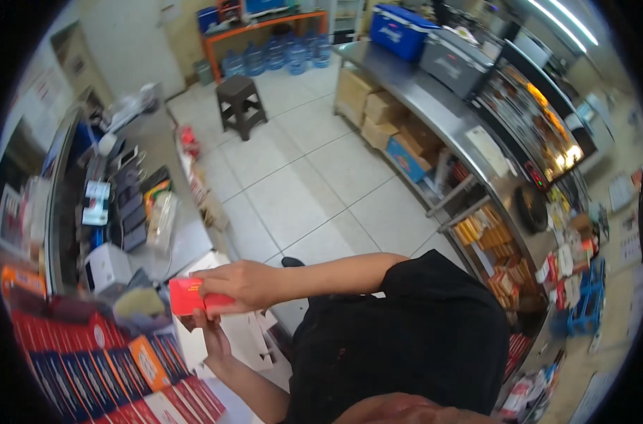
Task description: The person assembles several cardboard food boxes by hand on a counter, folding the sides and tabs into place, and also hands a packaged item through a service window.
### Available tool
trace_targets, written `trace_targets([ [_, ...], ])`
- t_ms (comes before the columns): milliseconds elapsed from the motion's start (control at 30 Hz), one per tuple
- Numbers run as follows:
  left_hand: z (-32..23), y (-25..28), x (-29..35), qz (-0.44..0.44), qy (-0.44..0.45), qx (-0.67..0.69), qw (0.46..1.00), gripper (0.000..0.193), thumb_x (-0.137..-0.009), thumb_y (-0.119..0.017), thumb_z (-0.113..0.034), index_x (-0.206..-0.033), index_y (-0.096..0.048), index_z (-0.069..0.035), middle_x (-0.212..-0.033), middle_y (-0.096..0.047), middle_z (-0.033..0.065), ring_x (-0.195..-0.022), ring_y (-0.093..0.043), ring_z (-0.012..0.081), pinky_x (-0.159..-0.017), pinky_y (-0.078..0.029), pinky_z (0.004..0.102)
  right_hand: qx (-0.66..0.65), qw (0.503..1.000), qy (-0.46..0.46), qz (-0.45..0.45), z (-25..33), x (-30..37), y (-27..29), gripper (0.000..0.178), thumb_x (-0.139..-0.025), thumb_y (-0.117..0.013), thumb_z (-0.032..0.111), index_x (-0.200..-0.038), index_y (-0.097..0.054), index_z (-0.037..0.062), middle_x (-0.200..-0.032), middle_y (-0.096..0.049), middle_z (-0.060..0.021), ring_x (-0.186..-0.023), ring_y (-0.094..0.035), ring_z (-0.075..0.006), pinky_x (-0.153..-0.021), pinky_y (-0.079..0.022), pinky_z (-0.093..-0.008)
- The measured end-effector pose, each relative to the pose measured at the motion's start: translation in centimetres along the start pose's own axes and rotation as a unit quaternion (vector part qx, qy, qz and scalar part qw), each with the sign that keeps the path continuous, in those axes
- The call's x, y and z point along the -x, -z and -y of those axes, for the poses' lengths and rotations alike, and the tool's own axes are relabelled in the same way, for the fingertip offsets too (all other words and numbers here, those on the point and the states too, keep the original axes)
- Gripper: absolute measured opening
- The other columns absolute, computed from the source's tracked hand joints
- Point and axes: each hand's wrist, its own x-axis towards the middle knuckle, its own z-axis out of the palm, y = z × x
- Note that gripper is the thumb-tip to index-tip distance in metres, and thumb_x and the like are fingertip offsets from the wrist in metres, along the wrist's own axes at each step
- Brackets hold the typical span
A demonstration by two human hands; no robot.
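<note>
A small red cardboard box [186,297] with small yellow print is held up over the counter on the left. My right hand [240,284] grips it from above, fingers and thumb closed over its right side. From below, my left hand [214,340] pinches the lower edge of the same box, near a dark opening or flap. Under both hands lie flat white card sheets [244,339], partly covered by my left forearm.
Rows of dark blue boxes [88,378] and red boxes [173,406] stand at lower left. A white device [108,267] sits on the counter. A dark stool [242,106] stands on the tiled floor. At right, a steel table [434,106] carries coolers and a lit display warmer [530,113].
</note>
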Motion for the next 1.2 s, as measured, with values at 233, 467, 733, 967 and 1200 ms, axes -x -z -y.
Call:
trace_targets([
  [233,4.2,-1.7,-4.5,0.152,0.121,0.013,0.981,0.042,-0.101,-0.063,-0.020,-0.136,-0.044,-0.009,-0.110,-0.064,0.0105,-0.083,-0.065,0.0173,-0.055,-0.053,0.0313,-0.033,0.988,-0.150,-0.014,-0.3,2.6,4.9,0.044,-0.078,-0.081,0.032,-0.109,-0.060,0.0099,-0.122,-0.066,-0.0196,-0.100,-0.068,-0.0372,-0.082,-0.056,-0.0409],
  [467,1.5,-8.0,-4.7,0.093,0.108,0.086,0.986,0.038,-0.104,-0.054,-0.025,-0.136,-0.046,-0.005,-0.116,-0.067,0.0135,-0.094,-0.072,0.0223,-0.070,-0.063,0.0285,-0.035,0.972,-0.227,-0.055,-0.9,5.2,7.5,0.083,-0.074,-0.085,0.030,-0.144,-0.043,0.0098,-0.124,-0.065,-0.0180,-0.111,-0.065,-0.0363,-0.092,-0.053,-0.0414],
  [733,2.2,-5.5,-4.4,0.178,0.007,-0.063,0.982,0.055,-0.095,-0.068,-0.036,-0.140,-0.050,-0.010,-0.140,-0.052,0.0150,-0.131,-0.051,0.0335,-0.109,-0.043,0.0527,-0.278,0.888,-0.357,0.084,-3.8,9.7,3.7,0.083,-0.085,-0.055,-0.010,-0.158,-0.021,0.0100,-0.143,-0.051,-0.0215,-0.118,-0.062,-0.0335,-0.097,-0.050,-0.0401],
  [967,4.4,-6.7,1.9,0.198,-0.193,-0.585,0.762,0.056,-0.083,-0.074,-0.009,-0.136,-0.058,-0.009,-0.132,-0.055,0.0198,-0.128,-0.051,0.0381,-0.102,-0.047,0.0451,-0.468,0.748,-0.391,0.262,-4.1,6.7,7.6,0.092,-0.088,-0.062,0.000,-0.163,-0.011,0.0135,-0.151,-0.040,-0.0185,-0.133,-0.049,-0.0292,-0.109,-0.041,-0.0383],
  [1200,1.9,-7.2,2.1,-0.113,0.102,0.005,0.988,0.030,-0.106,-0.051,-0.018,-0.129,-0.057,0.001,-0.130,-0.060,0.0170,-0.117,-0.060,0.0210,-0.095,-0.052,0.0352,0.023,0.972,-0.028,0.232,0.0,3.3,4.5,0.098,-0.073,-0.086,0.021,-0.156,-0.034,0.0139,-0.158,-0.029,-0.0230,-0.138,-0.040,-0.0392,-0.113,-0.038,-0.0452],
])
